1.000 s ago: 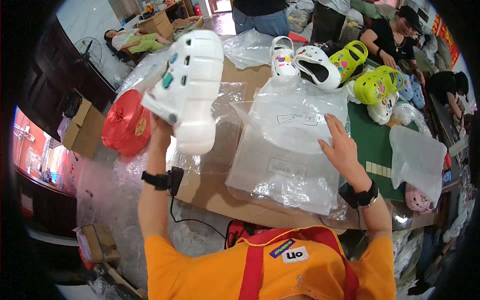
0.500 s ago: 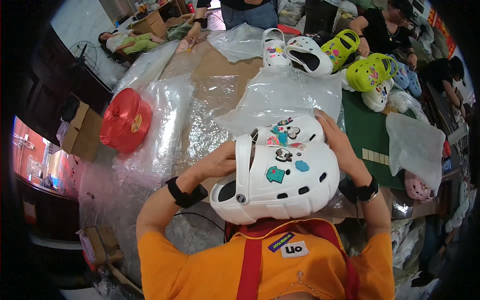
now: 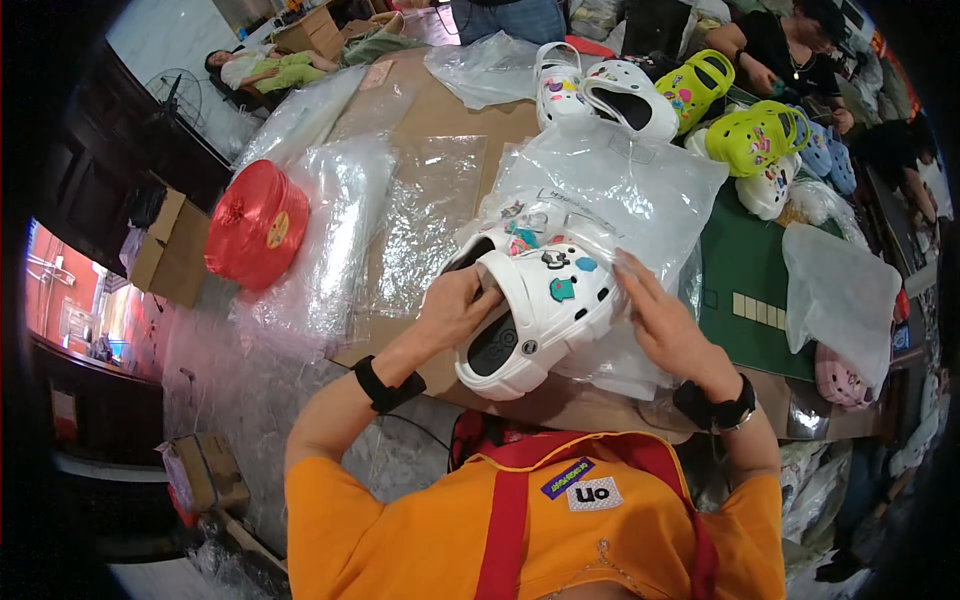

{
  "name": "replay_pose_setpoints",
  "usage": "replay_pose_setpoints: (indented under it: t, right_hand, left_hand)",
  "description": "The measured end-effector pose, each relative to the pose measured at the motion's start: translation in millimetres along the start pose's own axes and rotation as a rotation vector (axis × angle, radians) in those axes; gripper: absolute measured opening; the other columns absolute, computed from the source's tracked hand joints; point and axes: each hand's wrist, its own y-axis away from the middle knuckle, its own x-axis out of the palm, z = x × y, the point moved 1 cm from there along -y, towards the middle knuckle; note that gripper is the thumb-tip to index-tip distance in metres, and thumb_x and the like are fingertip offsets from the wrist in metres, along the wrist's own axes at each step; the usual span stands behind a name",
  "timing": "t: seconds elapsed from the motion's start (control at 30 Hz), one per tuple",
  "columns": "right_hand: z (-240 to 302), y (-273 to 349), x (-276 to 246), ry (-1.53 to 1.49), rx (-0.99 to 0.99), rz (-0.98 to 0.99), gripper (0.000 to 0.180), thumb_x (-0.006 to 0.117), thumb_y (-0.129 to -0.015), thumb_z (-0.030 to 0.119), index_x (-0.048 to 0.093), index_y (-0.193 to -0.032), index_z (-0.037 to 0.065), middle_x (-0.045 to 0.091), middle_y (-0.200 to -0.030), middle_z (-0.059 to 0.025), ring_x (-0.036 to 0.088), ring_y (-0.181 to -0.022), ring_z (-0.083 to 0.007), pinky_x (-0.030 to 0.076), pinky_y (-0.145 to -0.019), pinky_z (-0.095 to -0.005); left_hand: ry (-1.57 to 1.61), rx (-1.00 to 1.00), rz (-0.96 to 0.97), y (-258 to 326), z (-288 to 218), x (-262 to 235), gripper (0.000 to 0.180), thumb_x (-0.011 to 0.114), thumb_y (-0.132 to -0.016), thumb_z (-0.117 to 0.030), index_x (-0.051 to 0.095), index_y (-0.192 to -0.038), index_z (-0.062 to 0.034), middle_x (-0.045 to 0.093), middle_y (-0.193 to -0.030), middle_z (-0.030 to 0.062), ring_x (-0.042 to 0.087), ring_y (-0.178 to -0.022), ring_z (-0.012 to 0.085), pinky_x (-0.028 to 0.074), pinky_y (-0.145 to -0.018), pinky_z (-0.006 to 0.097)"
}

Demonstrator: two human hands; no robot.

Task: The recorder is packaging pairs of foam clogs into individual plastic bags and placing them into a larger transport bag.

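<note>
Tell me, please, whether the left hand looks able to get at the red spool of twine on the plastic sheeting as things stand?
Probably not right away: the left hand grips the white clog, and the red spool lies apart to its left, though nothing blocks the way.

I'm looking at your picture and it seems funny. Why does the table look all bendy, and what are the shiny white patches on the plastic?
Head view: the fisheye lens curves the cardboard table edges toward the dark round rim; the clear plastic bags catch overhead light as white glare; the white clog between the left hand and right hand looks sharp.
</note>
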Motion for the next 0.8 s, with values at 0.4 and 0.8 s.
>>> replay_pose_setpoints:
  t: [0.4, 0.8]
  right_hand:
    - [4, -9, 36, 0.086, 0.094, 0.039, 0.067, 0.050, -0.069, 0.001, 0.033, -0.133, 0.010, 0.036, -0.132, -0.0199, 0.057, -0.090, -0.0366, 0.049, -0.071, -0.0401]
    - [10, -26, 37, 0.474, 0.057, -0.142, 0.054, 0.056, -0.064, 0.008, 0.050, -0.118, 0.009, 0.056, -0.094, -0.0075, 0.053, -0.077, -0.0220, 0.037, -0.066, -0.0365]
  left_hand:
    - [-0.252, 0.010, 0.071, -4, -12, 34, 0.041, 0.052, -0.084, -0.037, 0.048, -0.110, -0.0048, 0.060, -0.085, 0.0209, 0.058, -0.076, 0.0393, 0.046, -0.064, 0.045]
    - [-0.195, 0.549, -0.329, 6, -19, 4, 0.037, 0.069, -0.070, -0.016, 0.057, -0.106, -0.0111, 0.055, -0.099, 0.0107, 0.055, -0.086, 0.0299, 0.044, -0.071, 0.038]
